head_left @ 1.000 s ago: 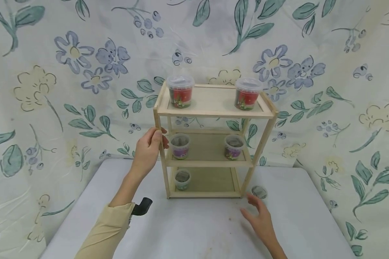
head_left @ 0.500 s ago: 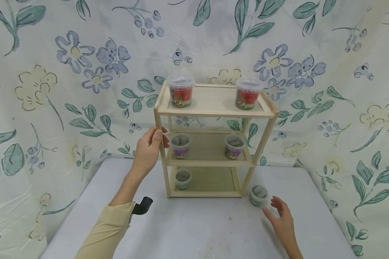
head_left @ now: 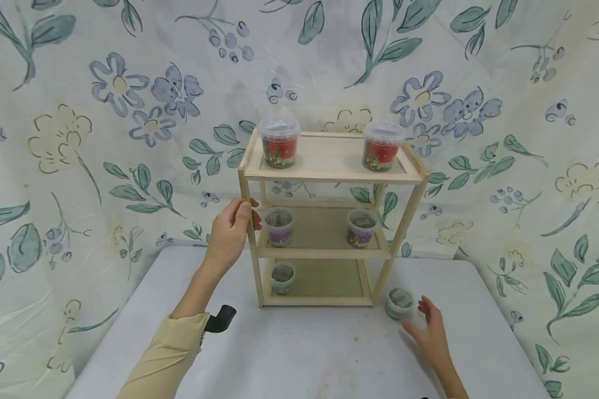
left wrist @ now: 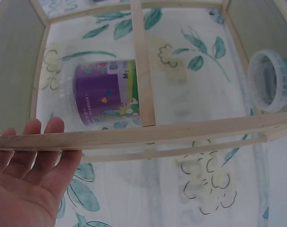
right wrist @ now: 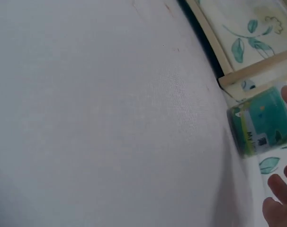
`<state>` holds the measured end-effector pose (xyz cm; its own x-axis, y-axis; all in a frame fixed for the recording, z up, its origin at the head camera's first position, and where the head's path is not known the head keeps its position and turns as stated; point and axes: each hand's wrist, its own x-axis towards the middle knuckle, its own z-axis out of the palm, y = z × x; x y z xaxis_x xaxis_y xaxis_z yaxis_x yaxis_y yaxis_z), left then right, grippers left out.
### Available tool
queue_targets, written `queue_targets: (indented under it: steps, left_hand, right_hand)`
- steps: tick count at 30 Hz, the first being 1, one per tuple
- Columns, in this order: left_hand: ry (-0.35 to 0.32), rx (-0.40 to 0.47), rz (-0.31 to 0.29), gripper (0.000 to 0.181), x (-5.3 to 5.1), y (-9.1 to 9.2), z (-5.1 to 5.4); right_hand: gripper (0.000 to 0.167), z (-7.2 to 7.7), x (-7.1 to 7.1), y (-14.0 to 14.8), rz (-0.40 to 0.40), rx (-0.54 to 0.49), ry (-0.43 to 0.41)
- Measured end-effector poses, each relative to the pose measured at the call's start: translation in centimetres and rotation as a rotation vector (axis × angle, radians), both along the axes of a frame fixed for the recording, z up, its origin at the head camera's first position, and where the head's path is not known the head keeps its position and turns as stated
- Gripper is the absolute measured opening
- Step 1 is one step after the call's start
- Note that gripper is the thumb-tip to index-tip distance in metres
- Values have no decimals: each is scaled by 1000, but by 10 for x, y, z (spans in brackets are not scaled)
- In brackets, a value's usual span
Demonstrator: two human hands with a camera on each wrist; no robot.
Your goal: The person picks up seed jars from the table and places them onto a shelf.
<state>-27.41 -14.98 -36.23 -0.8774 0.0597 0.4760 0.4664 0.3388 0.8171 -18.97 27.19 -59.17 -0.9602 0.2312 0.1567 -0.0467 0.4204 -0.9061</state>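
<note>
My left hand (head_left: 231, 223) grips the left front post of a three-tier wooden shelf (head_left: 324, 252); in the left wrist view its fingers (left wrist: 54, 126) curl over the post. My right hand (head_left: 431, 331) is spread beside a small green lidded tub (head_left: 398, 303) standing on the table right of the shelf. The right wrist view shows that green tub (right wrist: 264, 123) between the thumb and the other fingers (right wrist: 280, 187), with gaps visible; whether the thumb touches it I cannot tell.
Two red tubs (head_left: 281, 148) stand on the top tier, and two purple tubs (head_left: 361, 228) on the middle one. Another small tub (head_left: 282, 277) sits at the bottom tier's left. Behind the white table (head_left: 289, 354) hangs a floral curtain (head_left: 145, 111).
My right hand has moved right, from in front of the green tub to its right side, then slightly back toward it. My left hand stays on the post.
</note>
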Motion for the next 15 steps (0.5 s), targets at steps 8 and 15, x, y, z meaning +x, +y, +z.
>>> queue_targets:
  steps: [8,15]
  left_hand:
    - [-15,5,-7,38,1,0,0]
    - [-20,5,-7,39,1,0,0]
  right_hand:
    - [91,-10,-18,-4,38,-10,-60]
    - [96,-14,-24,-10,48,45,-85]
